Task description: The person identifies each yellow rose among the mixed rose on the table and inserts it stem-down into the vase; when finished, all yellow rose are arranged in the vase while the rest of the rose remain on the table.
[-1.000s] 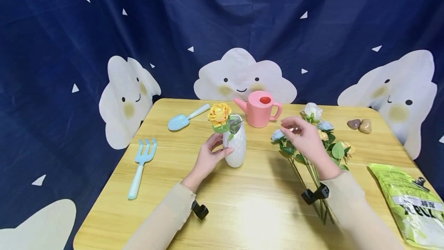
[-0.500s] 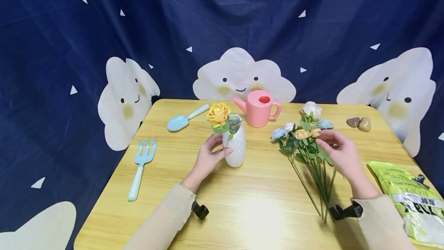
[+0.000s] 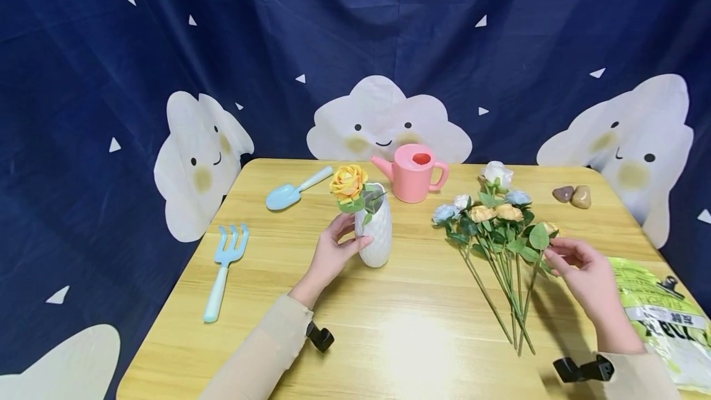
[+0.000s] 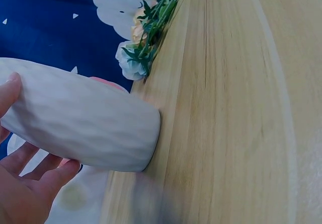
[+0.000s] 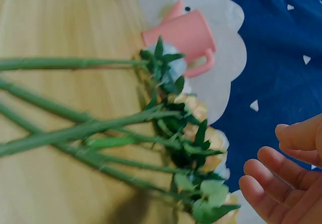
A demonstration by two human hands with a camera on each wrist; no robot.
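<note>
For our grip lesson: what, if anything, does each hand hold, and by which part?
Left hand: the white, rounded, textured vase, by its side. Right hand: nothing.

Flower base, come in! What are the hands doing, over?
Left hand gripping white textured vase, yellow rose at its top. Right hand beside pile of white, blue and peach flowers, holding nothing. Crossed green stems might snag.

The vase (image 3: 378, 233) is white; the rose (image 3: 348, 183), yellow; the can (image 3: 410, 181), pink; the curtain (image 3: 333, 17), blue with white clouds (image 3: 383, 104).
</note>
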